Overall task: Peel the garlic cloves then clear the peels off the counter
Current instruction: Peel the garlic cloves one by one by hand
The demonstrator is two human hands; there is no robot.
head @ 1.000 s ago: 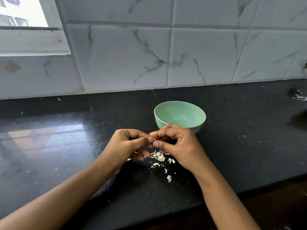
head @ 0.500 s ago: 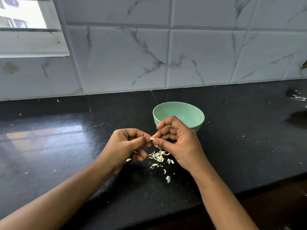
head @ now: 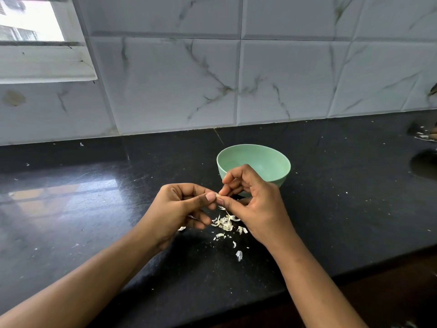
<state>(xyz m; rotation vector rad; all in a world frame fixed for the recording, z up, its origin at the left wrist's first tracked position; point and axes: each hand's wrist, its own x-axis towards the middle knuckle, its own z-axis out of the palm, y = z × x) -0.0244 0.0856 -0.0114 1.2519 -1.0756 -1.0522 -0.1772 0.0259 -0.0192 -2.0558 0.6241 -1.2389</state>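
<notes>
garlic peeling, caught mid-clove

what we saw: both hands were held up off the black counter (head: 331, 221), with their fingertips meeting in the middle. the left hand (head: 179, 209) pinched a small pale garlic clove (head: 217, 196) between thumb and forefinger, and its other fingers were curled underneath. the right hand (head: 255, 209) had its thumb and forefinger pinched on the same clove from the other side, with the rest of its fingers bent and fanned above the pinch. the clove was so tiny between the fingertips that we couldn't tell how much skin was on it.

right below the fingertips, a loose pile of whitish peels (head: 225, 223) lay on the counter, with a few strays trailing back toward the wrists. just beyond the right hand's knuckles stood a mint green bowl (head: 272, 162), and those fingers hid part of its near rim. past the bowl rose a marble-look tiled wall (head: 165, 91). a window (head: 30, 22) sat far off beyond the left hand.
</notes>
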